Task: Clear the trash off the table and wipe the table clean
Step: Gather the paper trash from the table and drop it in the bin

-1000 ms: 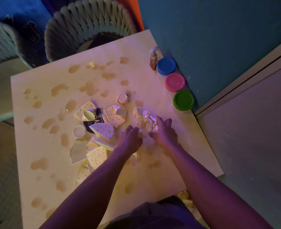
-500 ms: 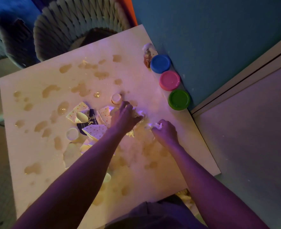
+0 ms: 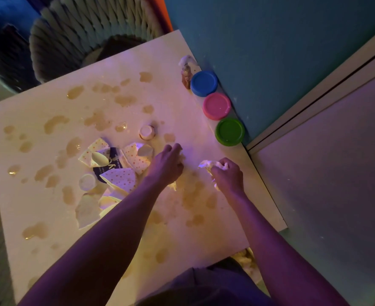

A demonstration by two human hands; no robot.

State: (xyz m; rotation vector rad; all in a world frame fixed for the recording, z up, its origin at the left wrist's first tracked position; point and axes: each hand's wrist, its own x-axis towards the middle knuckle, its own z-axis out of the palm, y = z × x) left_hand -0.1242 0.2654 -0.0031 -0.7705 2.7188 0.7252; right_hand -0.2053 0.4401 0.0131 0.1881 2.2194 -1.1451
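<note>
Now your hands have drawn apart: your right hand (image 3: 227, 174) holds a crumpled wad of tissue (image 3: 208, 165) in its grip, and your left hand (image 3: 166, 164) has shifted toward the torn paper scraps (image 3: 118, 177), fingers curled on something pale I cannot identify. So gathering is under way; the bench (image 3: 182, 228) stays covered in brown spills (image 3: 55, 123), unwiped. Beyond lie one small cup (image 3: 147, 132), then three lidded tubs, green (image 3: 230, 131), pink (image 3: 217, 106) and blue (image 3: 204, 83), and one pump bottle (image 3: 186, 72).
</note>
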